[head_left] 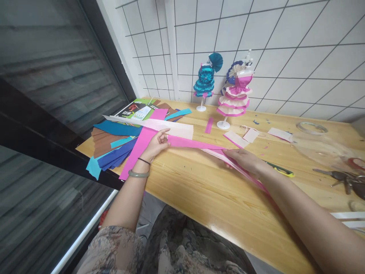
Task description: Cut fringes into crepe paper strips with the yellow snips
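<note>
A long pink strip (194, 143) stretches between my two hands above the wooden table. My left hand (158, 144) pinches its left end, with fingers curled. My right hand (242, 160) is closed round the strip's other part, together with a pale pink strip (218, 154); both trail down under my right forearm. Beneath and beside my left hand lie a wide bright pink strip (139, 150) and a whitish strip (179, 129). Blue, brown and turquoise strips fan out to the left, partly over a green and black packet (132, 110).
Two small dress stands, one teal (205, 78) and one pink and cream (235, 99), stand near the tiled wall. A yellow-green cutter (279, 168), keys (339, 176), a tape roll (311, 128) and paper scraps lie at the right. The table's front edge runs below my hands.
</note>
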